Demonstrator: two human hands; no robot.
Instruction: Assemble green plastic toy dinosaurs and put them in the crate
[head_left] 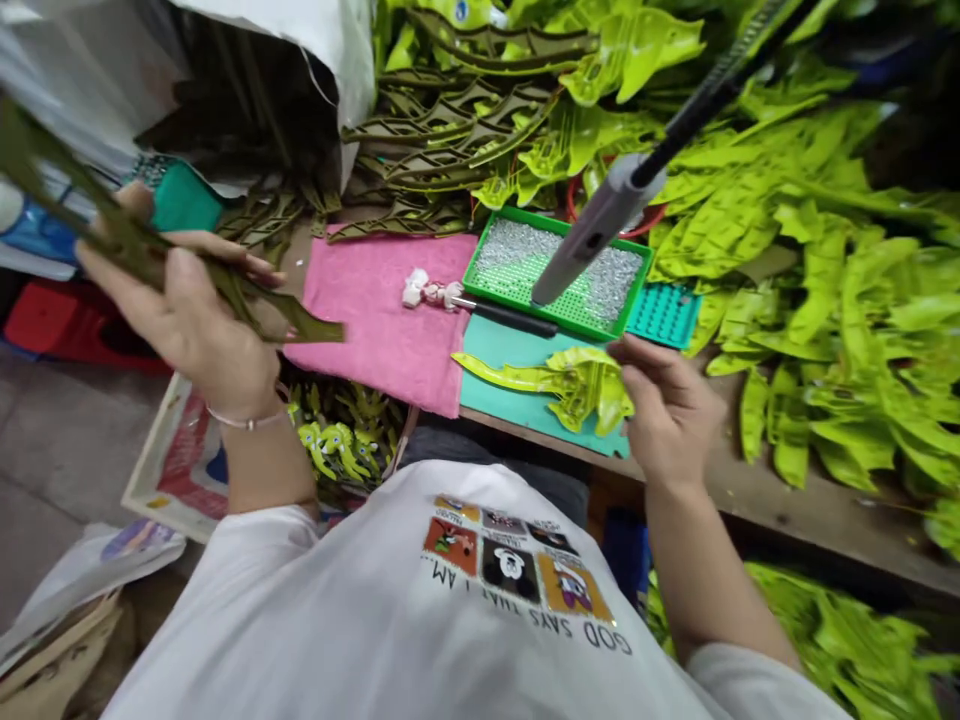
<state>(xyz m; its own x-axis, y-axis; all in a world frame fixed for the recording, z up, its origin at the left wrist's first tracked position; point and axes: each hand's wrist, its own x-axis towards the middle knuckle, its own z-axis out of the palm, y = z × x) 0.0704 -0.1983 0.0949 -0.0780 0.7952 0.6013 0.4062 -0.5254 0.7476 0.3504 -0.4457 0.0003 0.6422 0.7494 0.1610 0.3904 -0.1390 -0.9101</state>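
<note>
On the left, my left hand (199, 310) is raised and closed around a long olive-green plastic piece (304, 320) with a pointed end. My right hand (671, 410) pinches the right edge of a lime-green plastic shell piece (581, 380), whose narrow tail stretches left over a teal mat (510, 402). Above the mat, a grey powered screwdriver (592, 235) hangs tilted on a black cord, its lower end over a green tray (636, 305) of small silver screws. Along the tray's front lies a black-handled tool (517, 318), with whitish wrapped material near its left end.
A pink cloth (375, 350) lies left of the mat. Olive pieces (450, 150) and lime-green pieces (825, 260) are heaped behind and to the right. A teal ridged tray (664, 313) adjoins the screw tray. Below left stands a box (176, 465) near small lime-green parts (345, 440).
</note>
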